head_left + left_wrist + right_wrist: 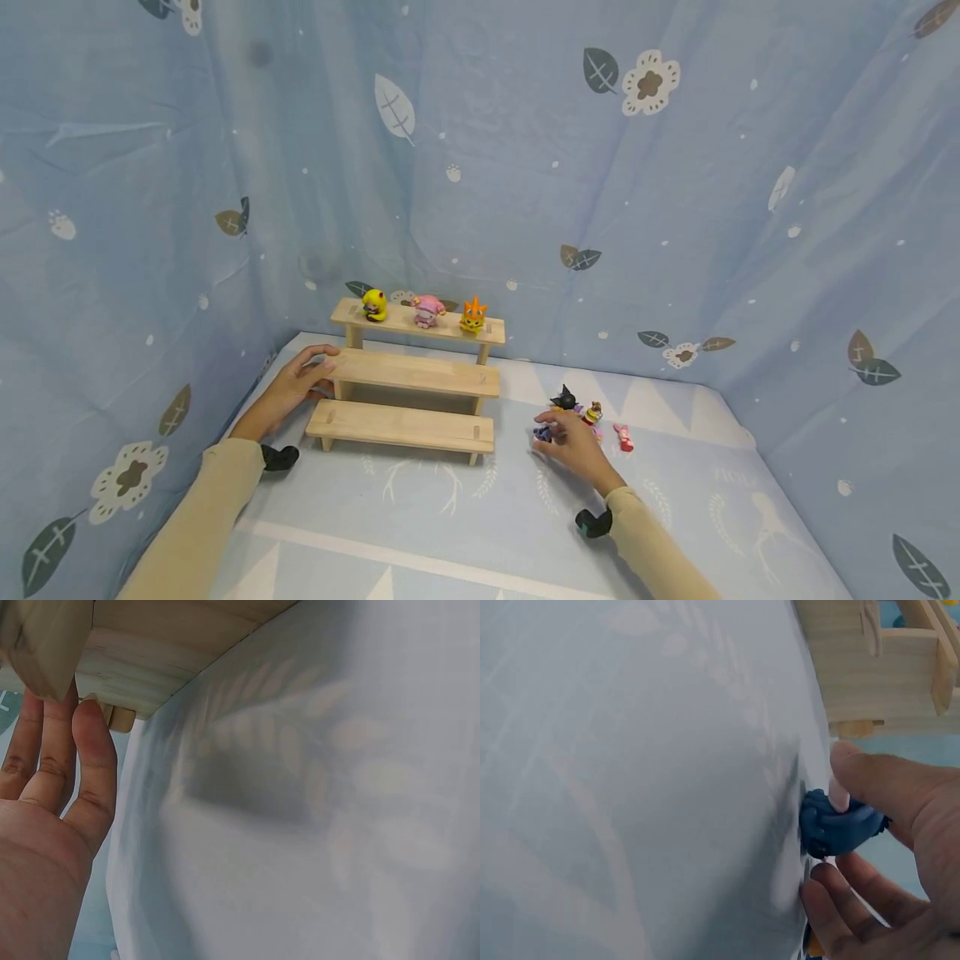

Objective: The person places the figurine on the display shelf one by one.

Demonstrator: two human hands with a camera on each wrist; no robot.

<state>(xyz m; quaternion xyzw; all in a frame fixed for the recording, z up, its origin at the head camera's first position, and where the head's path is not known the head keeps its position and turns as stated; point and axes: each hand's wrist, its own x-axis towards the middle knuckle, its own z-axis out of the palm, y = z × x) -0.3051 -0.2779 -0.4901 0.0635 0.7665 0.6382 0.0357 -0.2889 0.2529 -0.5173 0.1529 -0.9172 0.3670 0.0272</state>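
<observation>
Blue figurine [838,829], pinched by the right hand [573,446] at four o'clock of the wooden stepped shelf [408,387], lies on the cloth; left hand [296,387], fingers straight, steadies the shelf; three figurines [426,310] stand at twelve, lower steps bare.

head: high, fwd-down, far | wrists: low, close | shared: wooden shelf [411,372]

Patterned blue cloth [525,533] under wooden step shelf [408,392], small figures [581,417]
</observation>
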